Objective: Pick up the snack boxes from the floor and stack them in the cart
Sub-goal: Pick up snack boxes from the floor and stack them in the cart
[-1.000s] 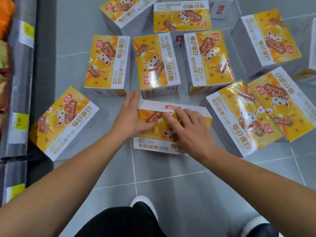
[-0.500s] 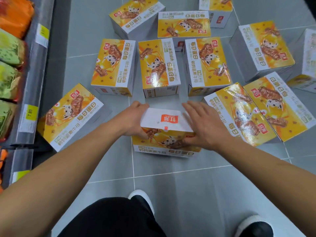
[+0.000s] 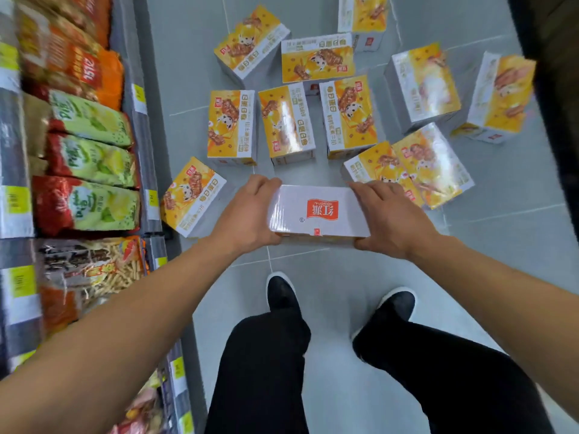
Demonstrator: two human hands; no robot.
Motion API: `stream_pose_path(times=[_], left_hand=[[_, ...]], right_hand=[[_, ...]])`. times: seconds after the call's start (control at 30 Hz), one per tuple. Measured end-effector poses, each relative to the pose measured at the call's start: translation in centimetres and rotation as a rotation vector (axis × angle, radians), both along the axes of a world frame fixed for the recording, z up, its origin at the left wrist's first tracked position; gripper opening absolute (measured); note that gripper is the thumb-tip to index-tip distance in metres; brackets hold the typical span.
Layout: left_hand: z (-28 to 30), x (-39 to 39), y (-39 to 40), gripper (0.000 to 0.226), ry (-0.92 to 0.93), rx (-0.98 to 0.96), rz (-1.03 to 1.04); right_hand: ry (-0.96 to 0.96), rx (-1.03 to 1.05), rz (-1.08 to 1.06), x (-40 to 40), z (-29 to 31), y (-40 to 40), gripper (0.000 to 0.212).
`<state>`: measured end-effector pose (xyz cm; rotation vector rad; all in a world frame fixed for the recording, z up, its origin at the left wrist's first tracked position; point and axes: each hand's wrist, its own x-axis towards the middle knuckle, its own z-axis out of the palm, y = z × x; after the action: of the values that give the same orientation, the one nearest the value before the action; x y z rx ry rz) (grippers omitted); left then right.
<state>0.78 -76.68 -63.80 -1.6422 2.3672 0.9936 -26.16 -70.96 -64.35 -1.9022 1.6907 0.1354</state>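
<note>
head view: i have one box (image 3: 318, 211) up off the floor (image 3: 344, 308), clamped between both hands. my left hand (image 3: 250, 214) curls round its left end and my right hand (image 3: 388, 214) curls round its right end, so each grip is closed on the box, one per short side. its long axis runs left to right across my body, white logo face turned up toward me, level between my wrists, above the bare tiles in front of my shoes (image 3: 282, 292). both hands sit equally near; neither leads.

the other boxes (image 3: 288, 123) lie on the floor beyond the held one, a loose cluster spreading ahead and to my right, some touching each other. a shelf (image 3: 138, 120) of snack bags (image 3: 91, 161) runs along my left.

the cart is not in view, so i cannot tell which way the box must travel. i judge the carry will need a turn of my body, keeping the box level and crosswise so it lands flat for stacking.
</note>
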Motion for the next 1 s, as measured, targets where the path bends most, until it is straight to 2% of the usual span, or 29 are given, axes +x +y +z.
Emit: stream_pose_path(times=[0.07,0.1,0.17,0.27,0.43,0.57,0.7,0.87,1.0], left_hand=[[7.7,-1.4,0.6,0.104,0.026,0.048,-0.029],[8.9,-1.7,0.8,0.104,0.031,0.065,-0.015],[16.7,-3.1,1.2,0.104,0.062,0.088,-0.057],[24.3,-4.2,2.2,0.108,0.072,0.085,-0.142],[32.6,-5.7,4.9,0.108,0.084,0.102,-0.298],[37.1,-7.8,8.2,0.095,0.092,0.092,-0.514],[39.7,-10.1,12.2,0.101,0.072,0.062,-0.71],[41.2,-14.6,21.0,0.102,0.109,-0.02,-1.03],[43.0,-17.8,30.4,0.097,0.132,-0.099,-1.262]], right_hand=[[-0.004,0.03,-0.048,-0.9,7.6,1.5,0.109],[-0.002,0.046,-0.056,-0.9,8.5,1.9,0.11],[0.002,0.054,-0.134,-1.6,16.4,3.6,0.11],[0.024,0.039,-0.225,-2.1,24.2,6.8,0.113],[0.051,0.059,-0.406,-0.9,33.0,13.3,0.108],[0.075,0.062,-0.609,0.3,37.6,21.0,0.105],[0.085,0.061,-0.769,1.7,39.9,28.4,0.107],[0.151,0.012,-1.05,4.1,41.8,41.7,0.106],[0.202,0.012,-1.208,6.3,42.7,52.2,0.113]])
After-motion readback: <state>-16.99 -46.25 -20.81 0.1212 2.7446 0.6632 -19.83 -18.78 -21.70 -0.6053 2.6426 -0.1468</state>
